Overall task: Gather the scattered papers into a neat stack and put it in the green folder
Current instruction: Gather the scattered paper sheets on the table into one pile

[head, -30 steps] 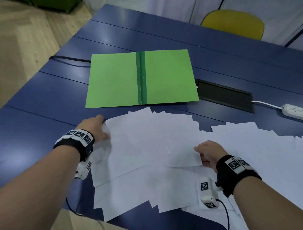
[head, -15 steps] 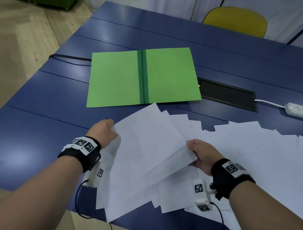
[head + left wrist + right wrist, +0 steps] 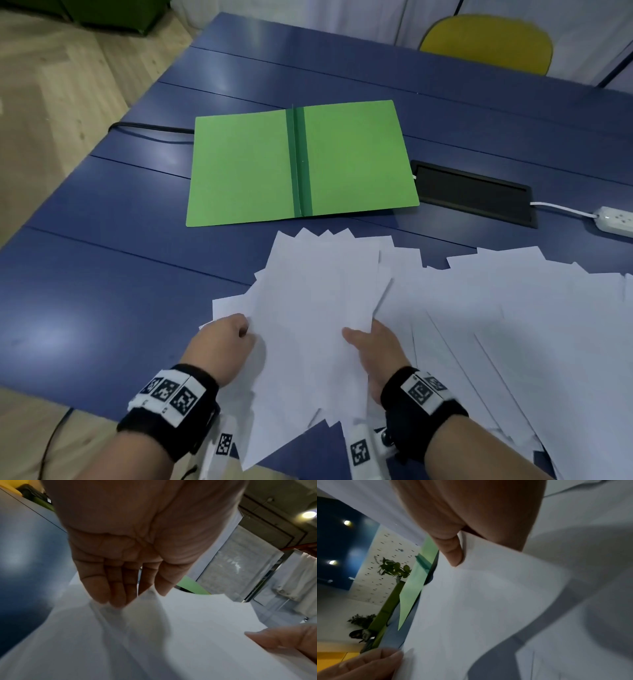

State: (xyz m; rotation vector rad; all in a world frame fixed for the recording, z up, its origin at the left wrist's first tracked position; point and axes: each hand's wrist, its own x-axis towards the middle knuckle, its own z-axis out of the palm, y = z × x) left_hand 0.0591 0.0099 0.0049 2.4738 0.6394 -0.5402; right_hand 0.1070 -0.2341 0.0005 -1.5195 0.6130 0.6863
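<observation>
The green folder (image 3: 301, 161) lies open and flat on the blue table (image 3: 102, 274), beyond the papers. A loose bundle of white sheets (image 3: 318, 308) sits between my hands, corners fanned toward the folder. My left hand (image 3: 245, 330) grips the bundle's left edge; in the left wrist view my left hand (image 3: 137, 596) pinches the sheets (image 3: 171, 635) between thumb and fingers. My right hand (image 3: 359, 334) holds the right edge, with the thumb (image 3: 453, 553) on top of the paper (image 3: 488, 601). More scattered papers (image 3: 531, 325) spread to the right.
A black inset panel (image 3: 472, 192) and a white power strip (image 3: 616, 221) lie right of the folder. A black cable (image 3: 150, 130) runs at the folder's left. A yellow chair (image 3: 486, 41) stands behind the table. Some sheets overhang the near table edge.
Both hands have drawn closer together, sweeping the left-side sheets into one bundle turned lengthwise toward the folder. The hands have moved nearer to me.
</observation>
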